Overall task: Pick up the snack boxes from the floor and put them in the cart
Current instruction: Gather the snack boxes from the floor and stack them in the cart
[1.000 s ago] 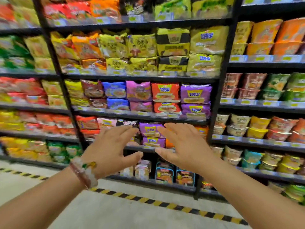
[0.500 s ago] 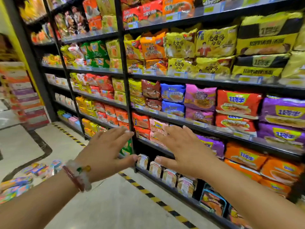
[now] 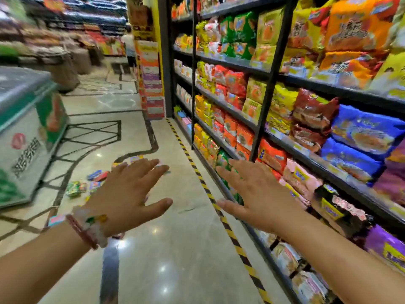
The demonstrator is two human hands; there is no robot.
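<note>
Several small colourful snack boxes [image 3: 77, 188] lie scattered on the shiny tiled floor, left of centre and partly hidden behind my left hand. My left hand [image 3: 129, 194], with a beaded bracelet at the wrist, is held out in front of me with fingers spread and holds nothing. My right hand [image 3: 254, 191] is also stretched forward with straight fingers, empty, in front of the lower shelf. Both hands hover in the air well above the floor. No cart is in view.
Tall black shelves [image 3: 271, 69] packed with noodle packets run along the right. Yellow-black tape [image 3: 208, 194] marks the floor at their foot. A green-and-white chest freezer [image 3: 28, 128] stands at the left. A stacked box display [image 3: 151, 80] and a person [image 3: 129, 47] are far down the aisle.
My view has swung left from facing the shelves to looking down the aisle. The snack boxes on the floor and the freezer have come into sight. Both hands stay spread and empty.
</note>
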